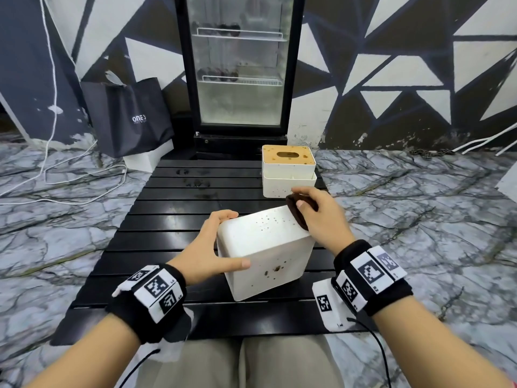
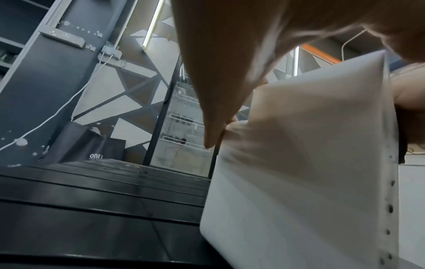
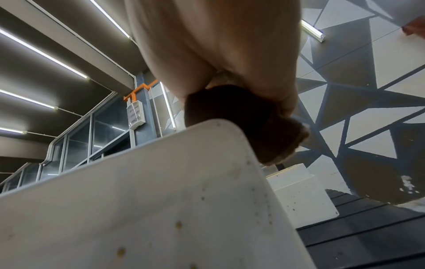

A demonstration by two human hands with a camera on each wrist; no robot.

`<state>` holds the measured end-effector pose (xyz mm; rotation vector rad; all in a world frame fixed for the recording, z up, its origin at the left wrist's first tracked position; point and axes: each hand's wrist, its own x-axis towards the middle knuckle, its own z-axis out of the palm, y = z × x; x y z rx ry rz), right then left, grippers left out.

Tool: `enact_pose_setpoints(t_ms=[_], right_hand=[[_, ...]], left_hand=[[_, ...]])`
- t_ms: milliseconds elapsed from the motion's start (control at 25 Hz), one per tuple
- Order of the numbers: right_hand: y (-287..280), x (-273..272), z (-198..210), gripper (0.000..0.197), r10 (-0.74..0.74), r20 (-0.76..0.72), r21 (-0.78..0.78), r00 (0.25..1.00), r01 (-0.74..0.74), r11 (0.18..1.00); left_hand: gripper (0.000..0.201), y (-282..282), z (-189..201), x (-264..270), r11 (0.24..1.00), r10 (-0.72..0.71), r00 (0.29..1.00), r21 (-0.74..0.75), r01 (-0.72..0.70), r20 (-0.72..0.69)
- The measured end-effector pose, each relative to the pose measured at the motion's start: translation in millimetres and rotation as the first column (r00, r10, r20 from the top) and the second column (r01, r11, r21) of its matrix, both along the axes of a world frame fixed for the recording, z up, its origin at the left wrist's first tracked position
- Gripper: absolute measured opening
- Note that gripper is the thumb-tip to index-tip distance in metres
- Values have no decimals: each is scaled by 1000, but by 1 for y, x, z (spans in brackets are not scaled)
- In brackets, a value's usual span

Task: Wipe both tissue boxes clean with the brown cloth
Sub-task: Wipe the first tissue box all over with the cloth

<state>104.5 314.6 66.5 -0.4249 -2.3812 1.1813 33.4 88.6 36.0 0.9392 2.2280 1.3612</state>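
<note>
A white tissue box [image 1: 265, 247] [image 2: 306, 172] [image 3: 138, 200] stands tilted on the black slatted table [image 1: 167, 219], speckled with brown spots. My left hand [image 1: 212, 245] grips its left side, thumb on the near face and fingers over the far edge. My right hand [image 1: 313, 217] holds the bunched brown cloth [image 1: 298, 212] [image 3: 248, 120] against the box's upper right corner. A second white tissue box [image 1: 288, 172] [image 3: 301, 196] with a stained tan lid stands behind, at the table's far right.
A glass-door fridge [image 1: 240, 65] stands beyond the table, with a black bag [image 1: 128, 116] to its left. White cables [image 1: 56, 169] trail over the marble floor at left. Brown stains [image 1: 195, 183] mark the far slats. My knees sit below the table's near edge.
</note>
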Motion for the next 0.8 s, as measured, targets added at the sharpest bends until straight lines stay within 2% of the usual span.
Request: enact_pose_setpoints(t_ms=[120,240,440,640,800], right_hand=[[-3,-6,-3,29,1,36,51,999,-3,999],[-9,-1,-9,33,15,10,43,1000,-16,999],[-16,24,-24,33,-18,-80,56,997,23,998],[-10,0,-9,32,20,13,43,1000,-20,999],[-11,7,-16,34,22,-50,17,998,-21,1000]], left_hand=[[73,10,2,2,999,42,999,17,-42,-18],[65,14,-2,4,996,88,995,1,-88,-39],[64,14,-4,5,996,87,996,24,-87,-6],[64,13,-5,4,997,75,997,25,-75,5],[65,14,-7,6,995,96,995,34,-97,12]])
